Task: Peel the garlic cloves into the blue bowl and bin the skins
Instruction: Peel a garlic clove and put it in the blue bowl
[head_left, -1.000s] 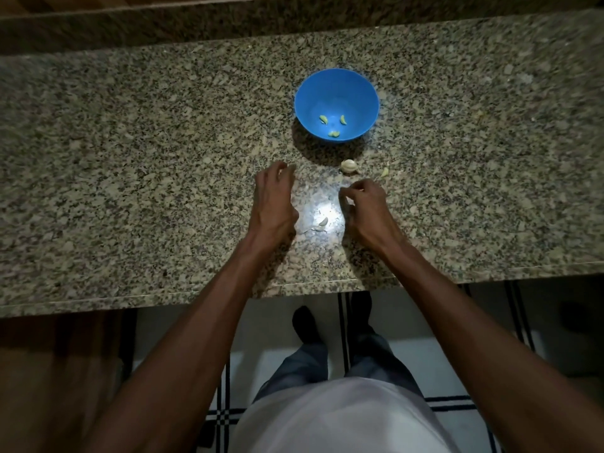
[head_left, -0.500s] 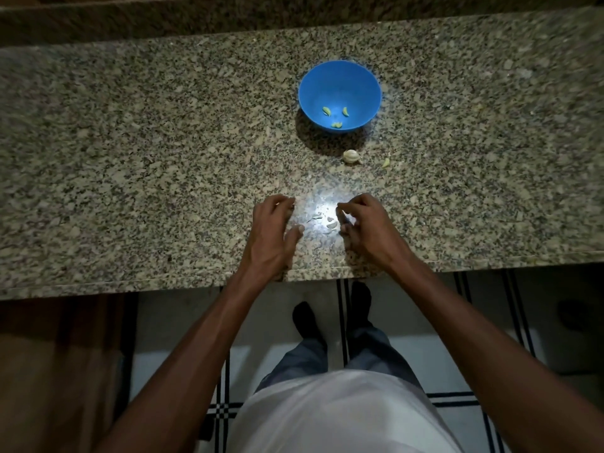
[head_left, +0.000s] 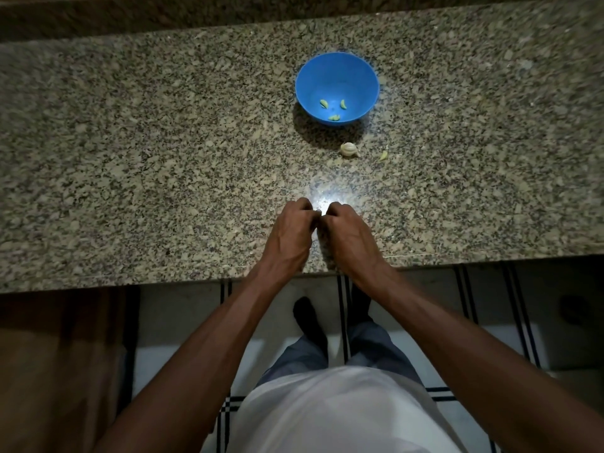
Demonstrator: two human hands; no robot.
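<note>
**Hands met over near counter edge; contents between fingertips unclear**

The left hand (head_left: 289,232) and right hand (head_left: 348,233) were curled, fingertips touching; whether they pinched skin could not be told. Ahead and slightly right, nearer the right hand, lay the garlic bulb (head_left: 348,149), a loose clove (head_left: 383,155), then the blue bowl (head_left: 336,76) holding three peeled cloves (head_left: 334,117).

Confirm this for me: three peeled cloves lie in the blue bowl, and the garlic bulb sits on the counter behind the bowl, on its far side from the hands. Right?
Not quite. The head view shows three peeled cloves in the blue bowl, but the garlic bulb sits on the counter in front of the bowl, between it and the hands.
</note>
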